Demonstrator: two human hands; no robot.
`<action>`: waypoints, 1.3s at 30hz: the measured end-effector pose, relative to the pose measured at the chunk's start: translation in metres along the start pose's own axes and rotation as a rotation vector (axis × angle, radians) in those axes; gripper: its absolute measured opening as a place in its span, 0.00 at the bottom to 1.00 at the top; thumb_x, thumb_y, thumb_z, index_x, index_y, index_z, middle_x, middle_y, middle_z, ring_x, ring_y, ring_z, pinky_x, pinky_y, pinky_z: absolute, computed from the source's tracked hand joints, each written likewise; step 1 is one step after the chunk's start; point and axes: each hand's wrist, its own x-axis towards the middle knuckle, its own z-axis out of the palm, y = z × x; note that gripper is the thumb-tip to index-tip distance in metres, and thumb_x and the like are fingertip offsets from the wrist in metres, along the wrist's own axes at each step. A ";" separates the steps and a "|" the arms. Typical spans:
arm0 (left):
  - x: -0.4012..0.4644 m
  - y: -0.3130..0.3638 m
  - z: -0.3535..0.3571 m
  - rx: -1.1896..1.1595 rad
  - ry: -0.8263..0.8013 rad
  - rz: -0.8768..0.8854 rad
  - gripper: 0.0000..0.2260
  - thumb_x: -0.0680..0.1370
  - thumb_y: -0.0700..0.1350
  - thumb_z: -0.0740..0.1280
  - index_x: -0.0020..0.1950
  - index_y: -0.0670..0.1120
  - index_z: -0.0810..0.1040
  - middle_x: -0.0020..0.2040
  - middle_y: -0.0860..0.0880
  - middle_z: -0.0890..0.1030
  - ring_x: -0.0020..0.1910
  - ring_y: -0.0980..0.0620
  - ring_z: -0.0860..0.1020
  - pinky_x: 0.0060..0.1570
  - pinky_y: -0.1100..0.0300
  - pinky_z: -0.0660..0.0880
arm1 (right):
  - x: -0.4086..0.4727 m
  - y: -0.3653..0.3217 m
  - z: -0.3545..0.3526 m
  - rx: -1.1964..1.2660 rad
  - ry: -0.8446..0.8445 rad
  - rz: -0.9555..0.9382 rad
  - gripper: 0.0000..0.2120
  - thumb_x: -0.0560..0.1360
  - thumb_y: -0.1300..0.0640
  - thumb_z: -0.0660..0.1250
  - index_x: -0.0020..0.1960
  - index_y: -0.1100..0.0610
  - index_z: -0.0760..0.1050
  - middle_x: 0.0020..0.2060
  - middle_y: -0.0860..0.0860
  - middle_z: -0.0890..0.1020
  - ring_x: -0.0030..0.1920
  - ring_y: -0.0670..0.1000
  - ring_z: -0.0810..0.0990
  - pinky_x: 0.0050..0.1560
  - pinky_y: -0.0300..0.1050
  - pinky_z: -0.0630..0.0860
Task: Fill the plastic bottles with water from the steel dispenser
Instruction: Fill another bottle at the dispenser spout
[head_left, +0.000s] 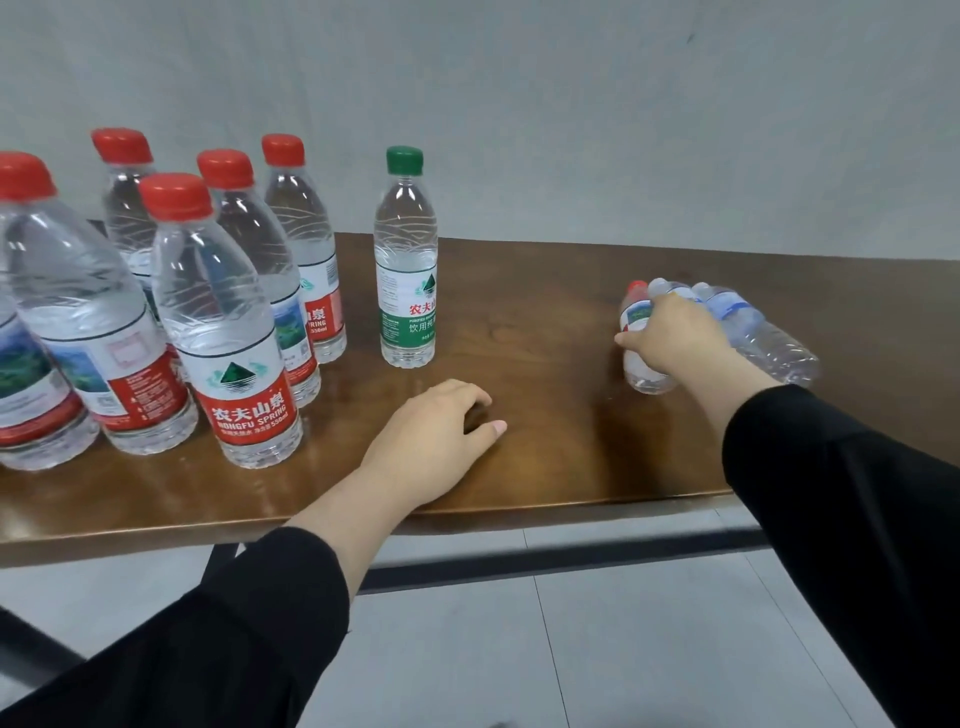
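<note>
left hand (434, 434): resting on the table top, fingers loosely curled under, thumb out to the right, holding nothing.
right hand (670, 332): wrapped over a bunch of bottles at the right of the table, grasping them from above.
held bottles (758, 338): clear plastic, tilted or lying over; one has a red cap and red-white label, another a blue label band (exact count hard to tell, at least three).
green-cap bottle (406, 260): upright, alone near the table's back edge, between the red-cap group and the right hand.
red-cap bottles (228, 332): cluster of six upright at the left, caps on, standing close together, some touching; leftmost ones cut by the frame edge.
table (545, 441): dark brown wood, glossy, against a pale wall.
sleeves (857, 545): black, on both arms.
floor (597, 649): grey tiles below the table edge, a dark bar running across.
</note>
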 end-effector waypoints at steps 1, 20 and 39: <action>0.000 0.000 0.000 -0.007 0.001 -0.003 0.18 0.82 0.61 0.63 0.69 0.55 0.76 0.69 0.59 0.75 0.63 0.55 0.76 0.60 0.58 0.72 | -0.001 -0.001 -0.001 0.033 -0.029 0.049 0.27 0.77 0.42 0.70 0.63 0.62 0.70 0.55 0.60 0.79 0.60 0.60 0.79 0.49 0.47 0.70; -0.062 0.045 -0.076 -1.175 0.053 -0.297 0.24 0.79 0.64 0.67 0.70 0.52 0.75 0.60 0.50 0.84 0.59 0.51 0.83 0.65 0.47 0.77 | -0.227 -0.079 -0.041 1.068 -0.221 -0.362 0.16 0.82 0.47 0.63 0.69 0.42 0.71 0.58 0.43 0.80 0.51 0.37 0.81 0.47 0.35 0.80; -0.359 -0.077 -0.191 -0.601 0.378 -0.216 0.30 0.70 0.62 0.78 0.66 0.73 0.65 0.59 0.74 0.75 0.58 0.75 0.73 0.53 0.76 0.71 | -0.369 -0.304 -0.169 0.551 -0.157 -0.826 0.29 0.79 0.39 0.65 0.29 0.60 0.68 0.24 0.52 0.67 0.22 0.47 0.61 0.23 0.38 0.59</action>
